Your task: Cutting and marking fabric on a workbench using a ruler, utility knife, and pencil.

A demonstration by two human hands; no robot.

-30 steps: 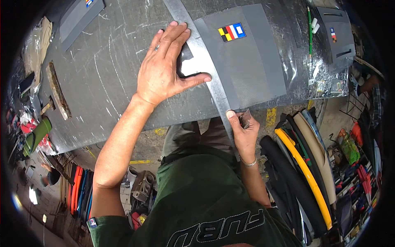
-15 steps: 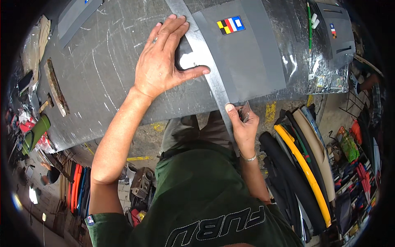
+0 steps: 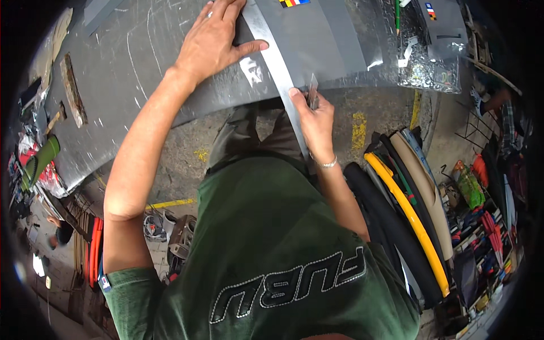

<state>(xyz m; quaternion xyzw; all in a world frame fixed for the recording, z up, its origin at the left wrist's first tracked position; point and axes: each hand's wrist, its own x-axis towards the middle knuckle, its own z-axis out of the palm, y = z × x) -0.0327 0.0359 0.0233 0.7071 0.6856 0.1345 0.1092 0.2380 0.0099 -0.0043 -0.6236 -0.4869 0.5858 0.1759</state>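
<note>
A long metal ruler [image 3: 271, 55] lies along the left side of a grey sheet [image 3: 317, 42] and runs past the table's near edge toward my body. My left hand [image 3: 208, 42] is spread on the table beside the ruler, its thumb and fingertips resting on the metal; the uppermost fingertips are cut off by the picture's edge. At the near end, my right hand [image 3: 315, 120] has its thumb against the ruler and its fingers curled round a knife [image 3: 313, 92] with a pointed blade sticking up. A small multicoloured flag patch [image 3: 294, 2] sits on the sheet.
The dark, scratched worktable [image 3: 153, 51] curves across the top. A green pencil [image 3: 398, 17] and another grey piece with a patch [image 3: 447, 22] lie right. Rolls of material, one yellow [image 3: 408, 218], stand at my right. A wooden strip [image 3: 73, 88] and hammer [image 3: 57, 116] lie left.
The whole view has shifted, so table, ruler and hands sit higher and further left. The knife's blade now shows more plainly in my right hand. Both hands are still at the ruler.
</note>
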